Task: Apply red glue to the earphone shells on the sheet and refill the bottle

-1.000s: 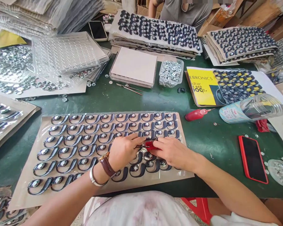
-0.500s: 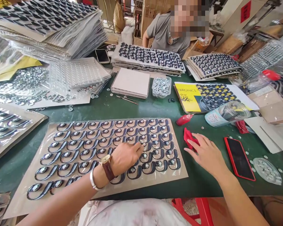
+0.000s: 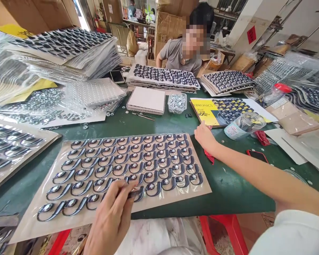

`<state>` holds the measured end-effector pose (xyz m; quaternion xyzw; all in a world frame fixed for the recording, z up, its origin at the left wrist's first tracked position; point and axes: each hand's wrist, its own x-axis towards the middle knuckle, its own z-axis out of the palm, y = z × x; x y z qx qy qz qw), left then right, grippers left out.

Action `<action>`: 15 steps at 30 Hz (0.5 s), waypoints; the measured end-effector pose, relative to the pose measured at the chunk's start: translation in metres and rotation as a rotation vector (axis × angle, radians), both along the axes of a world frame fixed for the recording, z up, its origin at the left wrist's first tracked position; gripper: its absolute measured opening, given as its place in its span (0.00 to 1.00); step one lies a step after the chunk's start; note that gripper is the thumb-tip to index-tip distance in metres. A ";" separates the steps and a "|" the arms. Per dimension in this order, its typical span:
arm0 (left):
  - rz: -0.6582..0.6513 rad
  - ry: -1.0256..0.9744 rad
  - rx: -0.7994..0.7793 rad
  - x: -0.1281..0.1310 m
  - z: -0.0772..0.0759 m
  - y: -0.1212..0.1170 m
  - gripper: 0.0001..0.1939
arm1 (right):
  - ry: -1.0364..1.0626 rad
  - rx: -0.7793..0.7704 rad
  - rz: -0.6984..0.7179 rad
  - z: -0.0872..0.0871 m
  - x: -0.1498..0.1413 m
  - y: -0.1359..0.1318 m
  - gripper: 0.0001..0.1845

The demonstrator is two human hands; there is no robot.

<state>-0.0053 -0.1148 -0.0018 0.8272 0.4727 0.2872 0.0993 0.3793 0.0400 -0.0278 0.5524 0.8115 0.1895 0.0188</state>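
Observation:
A cardboard sheet (image 3: 205, 191) under clear film lies in front of me, with rows of black ear-hook parts (image 3: 138, 159) that have silver centres. My left hand (image 3: 110, 217) hovers over the sheet's near edge. Its fingers pinch a thin dark tool (image 3: 134, 193) whose tip rests by the front row. My right hand (image 3: 205, 137) reaches across to the green table just past the sheet's far right corner. Its fingers curl down and what lies under them is hidden. A red cloth (image 3: 209, 156) lies on the table below that wrist.
Across the table sits a person in a grey shirt (image 3: 179, 53), behind stacks of filled sheets (image 3: 164, 76). Nearby are a tub of metal washers (image 3: 177, 102), a cardboard stack (image 3: 146, 100), a yellow box (image 3: 206, 111), a tipped clear jar (image 3: 244, 125) and a red phone (image 3: 256, 155).
My right hand carried the red cloth off the sheet, left it on the table, then reached forward. My left hand drew back toward me with the tool. The view tilted up.

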 end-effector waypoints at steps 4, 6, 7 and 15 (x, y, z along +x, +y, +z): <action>0.025 0.110 0.193 -0.013 -0.001 -0.024 0.25 | 0.009 0.034 0.120 0.034 -0.012 0.000 0.15; -0.046 0.102 0.217 -0.007 -0.004 -0.029 0.27 | 0.112 0.119 0.193 0.050 -0.020 -0.007 0.11; -0.097 0.072 0.220 -0.001 -0.006 -0.030 0.28 | 0.198 0.185 0.196 0.054 -0.023 -0.012 0.11; -0.181 -0.073 0.289 0.027 -0.031 -0.031 0.25 | 1.111 0.540 -0.373 0.017 0.021 -0.086 0.22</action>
